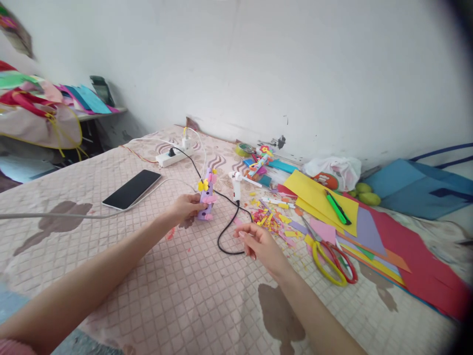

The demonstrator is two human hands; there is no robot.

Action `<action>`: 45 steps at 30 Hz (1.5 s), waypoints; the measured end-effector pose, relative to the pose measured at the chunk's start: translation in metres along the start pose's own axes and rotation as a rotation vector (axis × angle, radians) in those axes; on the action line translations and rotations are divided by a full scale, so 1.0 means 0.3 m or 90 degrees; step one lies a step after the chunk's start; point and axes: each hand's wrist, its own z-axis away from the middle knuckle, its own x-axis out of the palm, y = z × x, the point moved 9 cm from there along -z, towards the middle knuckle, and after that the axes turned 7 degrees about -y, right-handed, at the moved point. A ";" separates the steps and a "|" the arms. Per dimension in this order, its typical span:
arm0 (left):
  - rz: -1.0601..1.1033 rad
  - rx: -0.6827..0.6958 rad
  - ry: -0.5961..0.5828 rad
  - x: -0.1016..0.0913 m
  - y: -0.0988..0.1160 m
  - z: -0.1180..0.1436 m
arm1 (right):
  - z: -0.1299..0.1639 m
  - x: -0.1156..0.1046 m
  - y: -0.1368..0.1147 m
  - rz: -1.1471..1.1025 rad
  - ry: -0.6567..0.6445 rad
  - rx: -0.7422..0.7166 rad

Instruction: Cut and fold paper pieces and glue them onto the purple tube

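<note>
The purple craft tube [206, 197] stands upright on the quilt [155, 276], dotted dark, with yellow and pink paper flowers stuck on its side. Your left hand [185, 207] grips it low down from the left, fingers curled round its base and thumb on the near side. Your right hand [258, 242] hovers just over the quilt to the tube's right, well apart from it, palm down; thumb and forefinger look pinched together, though you cannot tell whether on anything. A black cable [226, 231] loops between your hands and runs up to a glue gun [236, 186] standing just right of the tube. Paper scraps [271, 219] lie beside your right hand, with scissors [330, 259] and coloured sheets [373, 236] beyond. A phone [132, 189] lies left of the tube, a power strip [173, 156] behind it.
</note>
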 end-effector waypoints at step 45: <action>-0.049 0.104 0.170 -0.049 0.022 -0.004 | 0.181 -0.138 0.059 0.001 0.031 -0.030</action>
